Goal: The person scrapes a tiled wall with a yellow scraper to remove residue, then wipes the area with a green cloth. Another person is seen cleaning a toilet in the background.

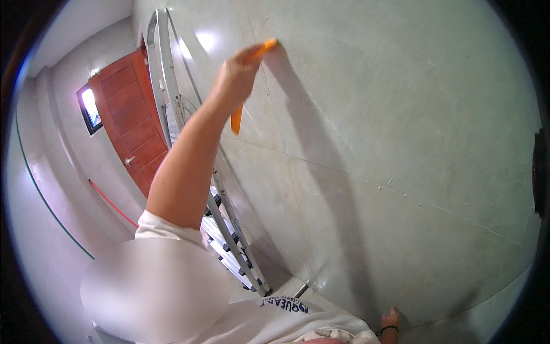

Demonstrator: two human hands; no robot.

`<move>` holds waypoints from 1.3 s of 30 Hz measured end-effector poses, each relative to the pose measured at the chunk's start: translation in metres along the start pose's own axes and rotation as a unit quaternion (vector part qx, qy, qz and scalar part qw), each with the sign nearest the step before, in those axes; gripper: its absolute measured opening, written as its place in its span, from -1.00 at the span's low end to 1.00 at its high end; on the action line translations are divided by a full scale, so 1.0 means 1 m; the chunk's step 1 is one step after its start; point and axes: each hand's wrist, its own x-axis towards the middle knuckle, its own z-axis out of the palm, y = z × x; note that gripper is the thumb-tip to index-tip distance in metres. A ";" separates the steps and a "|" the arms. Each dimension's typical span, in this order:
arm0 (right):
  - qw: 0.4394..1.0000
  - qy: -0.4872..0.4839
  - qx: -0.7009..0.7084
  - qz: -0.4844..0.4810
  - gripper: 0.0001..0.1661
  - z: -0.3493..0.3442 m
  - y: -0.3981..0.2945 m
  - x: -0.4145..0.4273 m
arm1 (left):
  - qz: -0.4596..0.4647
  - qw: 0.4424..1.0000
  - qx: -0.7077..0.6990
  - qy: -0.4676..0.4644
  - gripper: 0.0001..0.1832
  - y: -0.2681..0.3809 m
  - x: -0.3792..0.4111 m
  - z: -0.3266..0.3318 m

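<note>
My left hand (242,73), raised on an outstretched arm, grips an orange hand tool (236,120). One end shows above the fingers beside the wall, and the other hangs below the wrist; my hand hides the middle. The large grey-green wall tiles (412,107) fill most of the view, with pale crumbs and smears along a joint line (404,196). Low on the right, my right hand (389,319) is beside the wall, a dark band at its wrist. It is small and partly cut off, so I cannot tell how its fingers are set.
An aluminium stepladder (165,60) stands at the wall, behind my left arm. Farther left are a red-brown panelled door (124,99) and a small dark-framed window (89,107). A metal tube (302,290) shows near the ladder's foot. A dark object (538,172) lies at the right rim.
</note>
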 end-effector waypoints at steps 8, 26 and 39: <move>0.999 0.003 -0.028 -0.019 -0.26 0.023 0.019 0.033 | -0.014 1.000 -0.019 -0.003 -0.68 0.004 -0.006 0.001; 0.999 0.034 -0.040 -0.012 -0.21 0.033 0.039 0.069 | -0.091 0.995 -0.014 -0.038 -0.67 0.003 -0.015 0.006; 1.000 0.003 0.005 0.006 -0.23 0.032 0.011 0.045 | -0.024 0.999 -0.026 -0.006 -0.68 -0.003 0.005 -0.011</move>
